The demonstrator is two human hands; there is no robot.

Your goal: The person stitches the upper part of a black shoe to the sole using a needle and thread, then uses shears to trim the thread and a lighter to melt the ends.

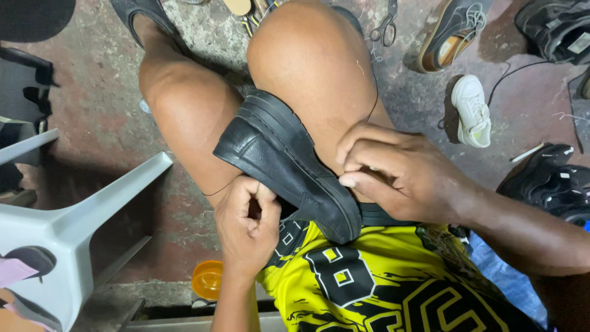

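Black leather shoe with ridged rubber sole (289,166) wedged between bare knees, braced for stitching. Left hand (247,218), at seven o'clock of shoe, fingers curled tight on thin dark thread (215,191), keeping it taut. Right hand (393,172), at three o'clock, fingertips pinched at sole edge; needle not discernible. White sneaker (471,110) on concrete floor (98,110), two o'clock.

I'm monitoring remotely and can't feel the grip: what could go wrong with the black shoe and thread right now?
1. The black shoe is only wedged between bare knees; it may slip as the left hand pulls.
2. The right hand pinches at the sole edge against the thigh; any needle there, which I cannot see, could prick skin.
3. The thin thread lies across the leg and could snag.
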